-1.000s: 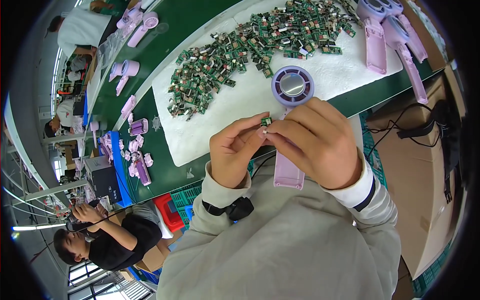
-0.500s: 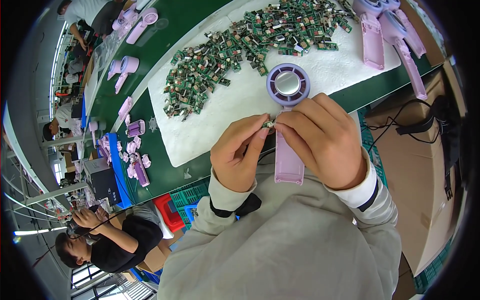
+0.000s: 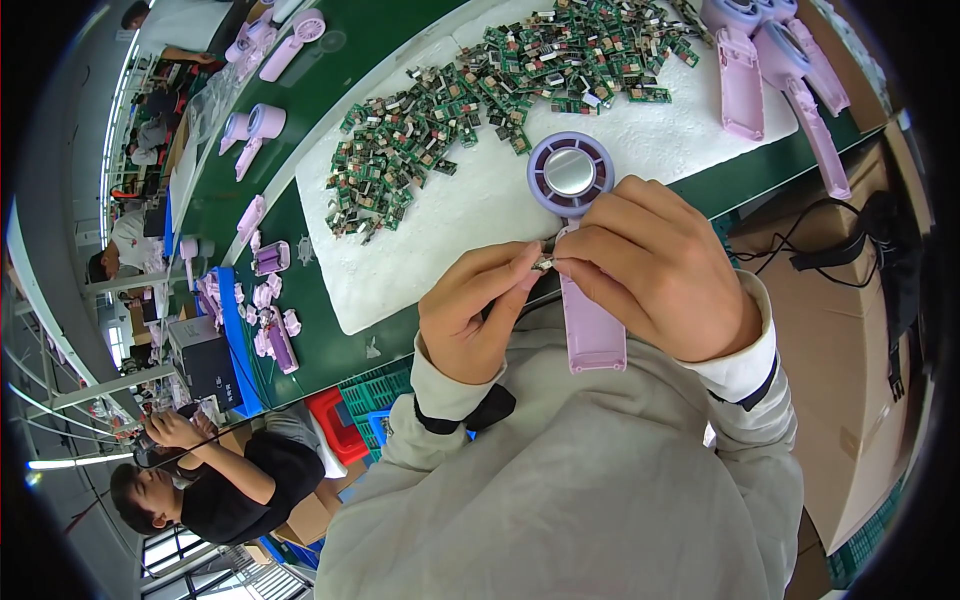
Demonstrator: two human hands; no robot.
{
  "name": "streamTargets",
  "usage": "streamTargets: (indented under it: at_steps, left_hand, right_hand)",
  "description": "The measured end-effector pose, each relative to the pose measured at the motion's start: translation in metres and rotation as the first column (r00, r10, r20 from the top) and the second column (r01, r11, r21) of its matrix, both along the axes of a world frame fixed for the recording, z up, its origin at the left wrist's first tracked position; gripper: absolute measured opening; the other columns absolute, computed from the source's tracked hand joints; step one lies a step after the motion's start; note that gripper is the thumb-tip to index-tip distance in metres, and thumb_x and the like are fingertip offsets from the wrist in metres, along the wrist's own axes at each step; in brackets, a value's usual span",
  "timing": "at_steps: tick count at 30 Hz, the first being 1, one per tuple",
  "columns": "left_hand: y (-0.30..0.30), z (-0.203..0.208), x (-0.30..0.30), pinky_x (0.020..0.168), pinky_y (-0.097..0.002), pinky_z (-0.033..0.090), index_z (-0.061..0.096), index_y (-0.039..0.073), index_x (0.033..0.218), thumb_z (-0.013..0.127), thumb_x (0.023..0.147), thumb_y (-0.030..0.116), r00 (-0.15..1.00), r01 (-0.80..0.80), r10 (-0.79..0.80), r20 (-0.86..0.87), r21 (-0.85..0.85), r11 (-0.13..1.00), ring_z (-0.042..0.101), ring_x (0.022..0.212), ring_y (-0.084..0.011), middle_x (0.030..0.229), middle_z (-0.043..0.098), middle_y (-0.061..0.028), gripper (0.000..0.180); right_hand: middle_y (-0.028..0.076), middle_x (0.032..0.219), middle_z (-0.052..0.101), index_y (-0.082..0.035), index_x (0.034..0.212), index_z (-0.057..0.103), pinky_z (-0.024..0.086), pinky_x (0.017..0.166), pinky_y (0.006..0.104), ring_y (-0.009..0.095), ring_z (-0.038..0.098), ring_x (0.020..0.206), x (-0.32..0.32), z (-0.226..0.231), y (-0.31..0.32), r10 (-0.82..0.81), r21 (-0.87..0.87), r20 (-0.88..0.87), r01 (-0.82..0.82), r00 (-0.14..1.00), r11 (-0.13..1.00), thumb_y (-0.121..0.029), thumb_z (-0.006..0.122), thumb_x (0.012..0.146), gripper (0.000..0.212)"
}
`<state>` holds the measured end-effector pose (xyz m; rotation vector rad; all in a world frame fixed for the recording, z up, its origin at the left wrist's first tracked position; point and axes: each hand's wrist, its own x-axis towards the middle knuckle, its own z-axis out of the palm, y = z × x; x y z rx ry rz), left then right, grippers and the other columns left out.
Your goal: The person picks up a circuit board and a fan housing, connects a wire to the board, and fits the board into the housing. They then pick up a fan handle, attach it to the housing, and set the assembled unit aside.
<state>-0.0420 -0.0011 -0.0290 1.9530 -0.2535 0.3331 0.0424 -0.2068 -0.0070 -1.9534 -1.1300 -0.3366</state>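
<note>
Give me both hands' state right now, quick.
Left hand: closed, fingertips pinching a small circuit board.
Right hand: closed, pinching the same board from the other side, above the lilac fan shell.

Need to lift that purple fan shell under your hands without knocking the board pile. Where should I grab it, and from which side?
Probably take the purple fan shell by its long straight handle, pinching across its narrow width from the near, body side. The handle points toward the person, while the round head lies close to the circuit board pile on the white foam sheet. The left hand and right hand hover over it now.
</note>
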Motion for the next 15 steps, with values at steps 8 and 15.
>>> streamTargets:
  at_steps: [8,15]
  left_hand:
    - [0.0,0.008,0.0,0.082,-0.0293,0.057,0.071,0.0,0.122,0.065,0.092,-0.01,0.999,-0.021,0.018,0.029,0.123,0.992,0.071,0.096,-0.0227,0.115,0.069,-0.0181,0.032]
    - [-0.018,-0.002,-0.011,0.08,-0.029,0.056,0.07,-0.002,0.123,0.067,0.089,-0.013,0.967,-0.215,0.172,0.188,0.238,0.947,0.071,0.094,-0.0229,0.111,0.069,-0.0181,0.036]
  right_hand:
    - [0.007,0.083,0.061,-0.002,0.092,0.07,0.047,0.064,0.0369,0.026,0.057,0.075,-0.004,0.002,0.005,-0.05,0.025,-0.02,0.051,0.999,0.998,-0.002,0.078,0.075,0.019]
    - [0.006,0.074,0.057,-0.001,0.091,0.071,0.042,0.058,0.0328,0.021,0.053,0.068,-0.032,-0.008,0.021,-0.173,0.171,-0.275,0.225,0.946,0.959,0.004,0.078,0.075,0.018]
